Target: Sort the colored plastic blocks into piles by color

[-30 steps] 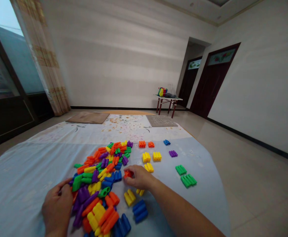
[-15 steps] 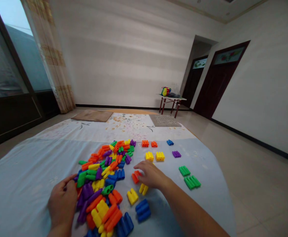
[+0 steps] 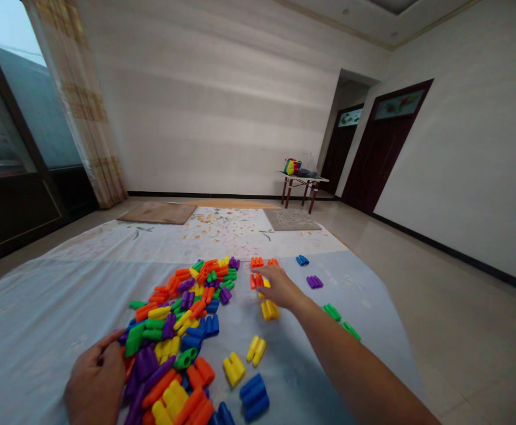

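My right hand is over the sheet right of the pile, with its thumb and index finger closed around an orange toy block of joined tubes. Beside it, a yellow block is partly covered by the fingers, and another yellow block lies just below the hand. My left hand rests with curled fingers against the left edge of a pile of coloured tube blocks. Its fingertips touch the pile near a green block. What they hold, if anything, is hidden.
Loose yellow blocks and a blue block lie nearer me. Beyond the right hand are orange, blue, purple and green blocks. Two mats and a small table stand farther off.
My right hand has moved away from me with the orange block, up to the yellow and orange blocks. My left hand stays at the pile's edge. The view has shifted slightly.
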`<action>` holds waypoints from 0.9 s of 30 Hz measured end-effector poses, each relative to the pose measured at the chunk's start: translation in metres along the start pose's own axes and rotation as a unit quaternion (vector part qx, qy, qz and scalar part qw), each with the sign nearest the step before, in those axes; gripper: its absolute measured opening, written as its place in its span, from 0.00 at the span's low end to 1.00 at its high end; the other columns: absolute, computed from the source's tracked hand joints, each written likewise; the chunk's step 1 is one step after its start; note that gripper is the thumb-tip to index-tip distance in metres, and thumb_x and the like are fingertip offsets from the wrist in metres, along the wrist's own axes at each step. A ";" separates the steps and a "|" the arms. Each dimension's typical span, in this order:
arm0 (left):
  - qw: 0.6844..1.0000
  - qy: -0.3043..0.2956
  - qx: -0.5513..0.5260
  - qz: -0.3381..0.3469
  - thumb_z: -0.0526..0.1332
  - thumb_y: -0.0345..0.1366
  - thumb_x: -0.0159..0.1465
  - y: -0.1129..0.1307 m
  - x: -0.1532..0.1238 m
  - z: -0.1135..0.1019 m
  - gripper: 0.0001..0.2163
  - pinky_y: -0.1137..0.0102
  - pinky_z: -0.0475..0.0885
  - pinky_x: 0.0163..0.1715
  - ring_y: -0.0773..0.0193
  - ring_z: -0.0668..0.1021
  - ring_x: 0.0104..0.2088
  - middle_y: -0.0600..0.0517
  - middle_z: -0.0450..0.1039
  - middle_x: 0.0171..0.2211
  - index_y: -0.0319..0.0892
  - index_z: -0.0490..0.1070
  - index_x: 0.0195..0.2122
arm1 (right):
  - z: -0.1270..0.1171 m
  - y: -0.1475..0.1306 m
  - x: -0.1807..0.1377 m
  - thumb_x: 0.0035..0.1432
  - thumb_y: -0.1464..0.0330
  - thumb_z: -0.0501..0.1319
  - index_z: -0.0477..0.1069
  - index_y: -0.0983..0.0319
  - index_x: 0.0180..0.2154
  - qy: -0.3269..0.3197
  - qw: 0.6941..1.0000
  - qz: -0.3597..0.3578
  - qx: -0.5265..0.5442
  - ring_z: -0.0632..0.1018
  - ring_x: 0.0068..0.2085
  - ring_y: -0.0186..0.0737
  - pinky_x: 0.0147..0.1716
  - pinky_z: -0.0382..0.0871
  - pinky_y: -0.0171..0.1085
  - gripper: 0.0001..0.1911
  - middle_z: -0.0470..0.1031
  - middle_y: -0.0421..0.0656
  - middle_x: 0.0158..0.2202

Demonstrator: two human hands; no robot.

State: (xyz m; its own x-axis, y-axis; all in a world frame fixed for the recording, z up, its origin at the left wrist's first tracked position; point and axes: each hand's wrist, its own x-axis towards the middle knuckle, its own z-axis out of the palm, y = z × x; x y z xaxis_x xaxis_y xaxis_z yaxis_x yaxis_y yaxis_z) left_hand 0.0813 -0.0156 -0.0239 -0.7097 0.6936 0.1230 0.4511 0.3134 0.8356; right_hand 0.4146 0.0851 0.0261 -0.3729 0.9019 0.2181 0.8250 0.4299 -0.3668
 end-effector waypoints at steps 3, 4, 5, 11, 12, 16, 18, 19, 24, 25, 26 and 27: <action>1.000 -0.001 -0.003 0.002 0.48 0.46 0.58 -0.005 0.004 0.003 0.19 0.59 0.67 0.36 0.52 0.73 0.37 0.44 0.72 0.38 0.44 0.73 0.41 | -0.011 0.037 0.021 0.57 0.71 0.57 0.65 0.60 0.56 0.012 0.994 0.088 -0.056 0.68 0.56 0.42 0.55 0.58 0.39 0.24 0.69 0.46 0.56; 1.000 0.001 -0.005 0.003 0.48 0.47 0.58 -0.008 0.006 0.004 0.19 0.58 0.68 0.37 0.52 0.73 0.38 0.44 0.73 0.39 0.44 0.73 0.41 | -0.012 0.048 0.028 0.57 0.72 0.57 0.65 0.61 0.57 0.009 0.992 0.107 -0.068 0.68 0.56 0.43 0.55 0.59 0.40 0.25 0.69 0.46 0.57; 1.000 0.005 -0.005 0.002 0.48 0.47 0.58 -0.010 0.007 0.005 0.19 0.58 0.68 0.37 0.52 0.74 0.38 0.45 0.73 0.40 0.45 0.73 0.41 | -0.013 0.058 0.034 0.56 0.74 0.56 0.65 0.62 0.57 0.006 0.990 0.122 -0.077 0.68 0.56 0.44 0.55 0.59 0.40 0.25 0.68 0.47 0.57; 1.000 0.013 0.004 -0.006 0.48 0.48 0.57 -0.017 0.011 0.008 0.18 0.57 0.68 0.43 0.53 0.74 0.41 0.50 0.73 0.44 0.50 0.73 0.39 | -0.001 0.087 0.062 0.55 0.75 0.55 0.64 0.59 0.57 -0.025 0.980 0.161 -0.116 0.68 0.56 0.45 0.53 0.60 0.40 0.27 0.68 0.45 0.57; 1.000 0.012 0.004 -0.010 0.48 0.49 0.57 -0.017 0.011 0.008 0.18 0.58 0.68 0.44 0.53 0.74 0.42 0.51 0.73 0.44 0.50 0.73 0.39 | 0.001 0.088 0.065 0.55 0.75 0.55 0.63 0.58 0.58 -0.032 0.979 0.161 -0.121 0.68 0.56 0.45 0.53 0.60 0.40 0.27 0.68 0.45 0.57; 1.000 0.007 -0.006 -0.024 0.49 0.49 0.57 -0.014 0.010 0.007 0.18 0.58 0.69 0.45 0.53 0.74 0.41 0.50 0.74 0.42 0.49 0.73 0.39 | 0.007 0.088 0.073 0.53 0.76 0.56 0.65 0.57 0.56 -0.072 0.976 0.160 -0.131 0.70 0.55 0.47 0.51 0.62 0.41 0.28 0.70 0.46 0.55; 1.000 0.005 -0.008 -0.025 0.49 0.48 0.57 -0.012 0.010 0.007 0.18 0.58 0.68 0.45 0.53 0.74 0.41 0.48 0.74 0.42 0.47 0.73 0.39 | 0.006 0.089 0.073 0.52 0.76 0.57 0.65 0.57 0.56 -0.085 0.975 0.157 -0.132 0.70 0.55 0.47 0.51 0.62 0.41 0.28 0.71 0.46 0.55; 1.000 0.006 -0.008 -0.025 0.49 0.48 0.57 -0.011 0.010 0.006 0.18 0.58 0.68 0.45 0.53 0.74 0.41 0.48 0.74 0.43 0.46 0.73 0.39 | 0.005 0.090 0.073 0.52 0.75 0.58 0.64 0.57 0.57 -0.087 0.976 0.153 -0.131 0.70 0.55 0.47 0.51 0.62 0.41 0.29 0.70 0.46 0.55; 1.000 0.015 -0.008 -0.020 0.49 0.48 0.57 -0.007 0.008 0.004 0.18 0.59 0.68 0.45 0.53 0.74 0.42 0.48 0.74 0.43 0.46 0.73 0.38 | -0.009 0.090 0.067 0.52 0.75 0.57 0.60 0.58 0.60 -0.071 0.982 0.119 -0.130 0.66 0.58 0.46 0.54 0.59 0.42 0.32 0.65 0.47 0.59; 1.000 0.018 -0.008 -0.024 0.49 0.48 0.57 -0.007 0.008 0.004 0.18 0.59 0.68 0.45 0.53 0.74 0.42 0.48 0.74 0.43 0.46 0.73 0.38 | -0.012 0.089 0.066 0.53 0.75 0.57 0.60 0.58 0.60 -0.066 0.983 0.114 -0.131 0.66 0.58 0.46 0.54 0.59 0.42 0.32 0.64 0.46 0.60; 0.999 0.022 -0.009 -0.026 0.49 0.48 0.57 -0.007 0.007 0.004 0.18 0.59 0.68 0.45 0.53 0.74 0.41 0.48 0.74 0.42 0.46 0.73 0.38 | -0.014 0.087 0.064 0.53 0.75 0.57 0.60 0.57 0.60 -0.061 0.983 0.111 -0.132 0.66 0.58 0.45 0.54 0.58 0.42 0.31 0.64 0.46 0.60; 0.999 0.026 -0.010 -0.028 0.50 0.48 0.57 -0.007 0.007 0.004 0.18 0.59 0.69 0.44 0.53 0.74 0.41 0.48 0.74 0.42 0.47 0.74 0.38 | -0.014 0.086 0.063 0.53 0.74 0.56 0.60 0.57 0.59 -0.056 0.984 0.108 -0.133 0.66 0.58 0.45 0.54 0.58 0.42 0.31 0.64 0.46 0.59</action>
State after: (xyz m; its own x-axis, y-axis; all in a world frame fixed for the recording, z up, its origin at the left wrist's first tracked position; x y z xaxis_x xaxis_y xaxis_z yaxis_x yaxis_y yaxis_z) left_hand 0.0749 -0.0104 -0.0313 -0.7615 0.6400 0.1028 0.3991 0.3379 0.8524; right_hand 0.4680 0.1784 0.0215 -0.2087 0.9765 0.0537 0.9665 0.2143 -0.1412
